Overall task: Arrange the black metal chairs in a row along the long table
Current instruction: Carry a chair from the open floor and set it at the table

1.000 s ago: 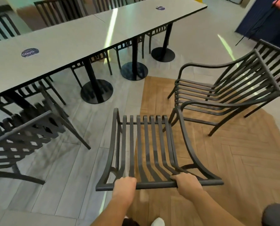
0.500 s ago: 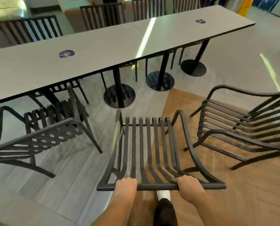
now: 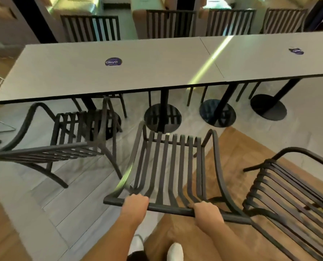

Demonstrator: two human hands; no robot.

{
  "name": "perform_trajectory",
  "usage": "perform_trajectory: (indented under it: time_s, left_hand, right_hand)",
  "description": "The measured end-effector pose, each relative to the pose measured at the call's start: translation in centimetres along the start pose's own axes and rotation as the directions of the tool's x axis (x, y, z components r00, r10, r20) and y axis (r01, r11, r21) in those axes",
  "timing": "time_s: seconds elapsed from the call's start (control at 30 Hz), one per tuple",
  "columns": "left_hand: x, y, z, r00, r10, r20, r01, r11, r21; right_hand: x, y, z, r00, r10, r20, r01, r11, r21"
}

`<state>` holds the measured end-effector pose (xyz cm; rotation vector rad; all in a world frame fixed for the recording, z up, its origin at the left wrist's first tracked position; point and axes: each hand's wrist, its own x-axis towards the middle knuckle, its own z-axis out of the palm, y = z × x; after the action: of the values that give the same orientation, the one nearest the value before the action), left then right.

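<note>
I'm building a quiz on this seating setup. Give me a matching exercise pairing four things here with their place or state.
Things:
1. middle chair
2. left chair
3. right chair
4. round sticker

Places or states:
A. on the tabletop
B. seat partly under the long table
C. on the wood-pattern floor, ungripped
D. top rail gripped by left hand and right hand

Pairs: 1-D, 2-B, 3-C, 4-A

Bare forearms (image 3: 119,234) without sleeves, bare hands (image 3: 136,204), white shoes (image 3: 174,251) below, dark trouser edge.
</note>
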<state>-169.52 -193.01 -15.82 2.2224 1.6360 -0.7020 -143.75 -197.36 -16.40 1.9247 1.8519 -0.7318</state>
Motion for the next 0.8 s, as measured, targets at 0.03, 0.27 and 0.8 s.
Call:
perform_trajectory:
  time_s: [0.03,0.27,0.8]
  left_hand:
    - [0.8,0.1,-0.5,1.0,-0.011,-0.001,0.011,1.0,-0.005]
    - [6.3,0.0,-3.6,0.998,-0.05,-0.028,0.049,0.998,-0.028]
    - [16.6,0.3,-8.3,0.992,-0.091,-0.087,0.079,0.988,-0.132]
  right_hand:
    - [0.8,0.3,-0.8,1.0,-0.016,-0.004,0.016,1.0,-0.008]
    - [6.4,1.7,-6.5,0.997,-0.076,0.019,0.077,0.994,-0.072]
    - [17.4,4.9,-15.1,0.99,-0.134,0.04,0.135,0.99,-0.042]
